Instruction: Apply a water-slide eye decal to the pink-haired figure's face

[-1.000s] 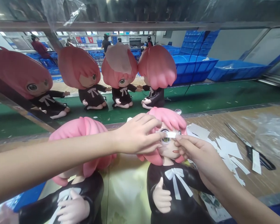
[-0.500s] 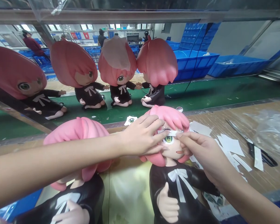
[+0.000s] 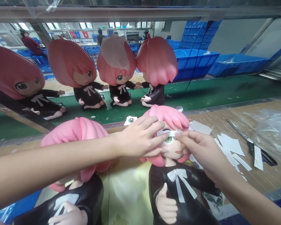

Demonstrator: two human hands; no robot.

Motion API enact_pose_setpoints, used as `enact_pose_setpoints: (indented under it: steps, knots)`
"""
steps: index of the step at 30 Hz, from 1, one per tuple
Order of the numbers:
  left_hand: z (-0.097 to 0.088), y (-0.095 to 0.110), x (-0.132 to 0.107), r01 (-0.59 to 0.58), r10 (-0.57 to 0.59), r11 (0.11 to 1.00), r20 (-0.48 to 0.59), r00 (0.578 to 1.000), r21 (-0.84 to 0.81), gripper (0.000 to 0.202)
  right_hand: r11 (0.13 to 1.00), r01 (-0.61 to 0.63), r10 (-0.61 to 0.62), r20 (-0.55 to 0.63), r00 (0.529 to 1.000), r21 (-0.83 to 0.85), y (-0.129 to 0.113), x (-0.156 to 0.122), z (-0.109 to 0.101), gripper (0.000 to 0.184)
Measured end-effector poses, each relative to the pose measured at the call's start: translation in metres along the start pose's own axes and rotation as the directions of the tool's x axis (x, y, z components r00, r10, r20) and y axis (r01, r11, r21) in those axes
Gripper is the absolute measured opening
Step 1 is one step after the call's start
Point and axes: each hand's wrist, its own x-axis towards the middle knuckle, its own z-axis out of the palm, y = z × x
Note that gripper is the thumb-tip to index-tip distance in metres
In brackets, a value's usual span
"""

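Both hands pressing a white strip onto a doll's face.
Left hand [image 3: 140, 137] spread over pink hair of doll [image 3: 172, 162], standing near centre on desk [image 3: 259, 178]; right hand [image 3: 199, 150] pinching strip [image 3: 166, 133] above green eye.

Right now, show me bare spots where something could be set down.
Bare: wooden bench between paper scraps and plastic bag; green belt right of the seated dolls. Crowded: around both hands at the near doll.
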Motion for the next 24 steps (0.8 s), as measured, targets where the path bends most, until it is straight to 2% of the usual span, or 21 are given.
enact_pose_setpoints:
  steps: [6,20,24]
  knots:
    - [0.002,-0.002,0.002,0.04,-0.039,0.998,-0.005,0.999,0.044,0.045,1.0,0.009,-0.009,0.004,1.0,-0.007,0.003,0.001,0.0,0.051]
    - [0.008,-0.012,0.001,0.019,-0.017,0.994,-0.024,1.0,0.112,0.047,0.999,0.033,-0.033,-0.016,0.999,-0.013,0.003,0.001,0.001,0.052]
    - [0.006,-0.012,0.0,0.003,-0.002,0.995,-0.014,1.0,0.097,0.049,0.998,0.041,-0.043,-0.033,0.999,-0.051,0.001,-0.009,-0.001,0.053]
